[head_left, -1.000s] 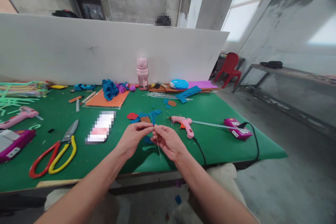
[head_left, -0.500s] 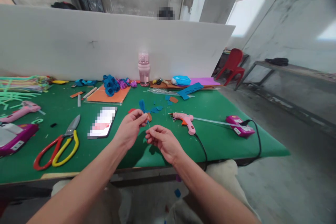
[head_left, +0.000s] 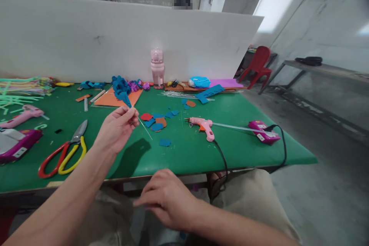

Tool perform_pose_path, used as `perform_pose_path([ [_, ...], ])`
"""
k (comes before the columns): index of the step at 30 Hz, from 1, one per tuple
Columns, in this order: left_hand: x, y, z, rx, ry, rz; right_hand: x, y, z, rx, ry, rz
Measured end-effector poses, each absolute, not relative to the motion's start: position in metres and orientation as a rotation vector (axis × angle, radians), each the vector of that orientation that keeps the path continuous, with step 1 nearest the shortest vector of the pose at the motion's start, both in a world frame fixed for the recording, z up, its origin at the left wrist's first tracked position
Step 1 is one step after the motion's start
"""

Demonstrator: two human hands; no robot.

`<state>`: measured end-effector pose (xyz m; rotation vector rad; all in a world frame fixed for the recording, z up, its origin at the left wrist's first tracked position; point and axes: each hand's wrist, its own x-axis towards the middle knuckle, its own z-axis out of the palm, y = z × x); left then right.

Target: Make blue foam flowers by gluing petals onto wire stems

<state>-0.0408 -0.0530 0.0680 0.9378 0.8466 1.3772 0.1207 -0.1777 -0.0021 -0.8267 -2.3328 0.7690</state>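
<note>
My left hand (head_left: 119,128) is raised over the green table, its thumb and fingers pinched around a thin wire stem (head_left: 145,128). A folded blue felt piece (head_left: 125,99) sticks up from the pinch at the stem's upper end, while the bare wire slants down to the right. In front of the table edge, above my lap, is my right hand (head_left: 168,200); its fingers point left, loosely apart, with nothing visible in them. Cut scraps lie on the table right of the stem, among them a red piece (head_left: 147,117), a brown piece (head_left: 161,122) and a blue piece (head_left: 165,143).
A pink glue gun (head_left: 203,125) with a cord lies to the right, near a magenta box (head_left: 263,132). Red-and-yellow-handled scissors (head_left: 70,148) rest on the left. Behind stand a pink bottle (head_left: 157,70), blue felt flowers (head_left: 119,86) and a white board (head_left: 115,38).
My right hand has let go of the stem and dropped toward my lap. My left hand has moved left with the stem, uncovering the scraps. The phone no longer shows.
</note>
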Motion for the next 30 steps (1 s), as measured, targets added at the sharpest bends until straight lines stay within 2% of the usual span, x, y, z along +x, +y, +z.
perform_pose_path([
  [5,-0.031,-0.064,0.067,1.072,0.888,1.261,0.156,-0.138,-0.001,-1.294,-2.13,0.418],
  [9,-0.025,-0.066,0.066,1.106,0.903,1.208,0.169,-0.109,-0.018,-1.486,-1.959,0.418],
  [13,-0.019,-0.067,0.063,1.135,0.893,1.187,0.164,-0.104,-0.023,-1.546,-2.013,0.358],
  [22,-0.011,-0.069,0.056,1.265,0.814,1.077,0.172,-0.132,0.013,-1.158,-1.723,0.889],
  [30,-0.015,-0.104,0.052,1.239,0.994,1.126,0.18,-0.148,0.016,-1.18,-1.548,0.929],
])
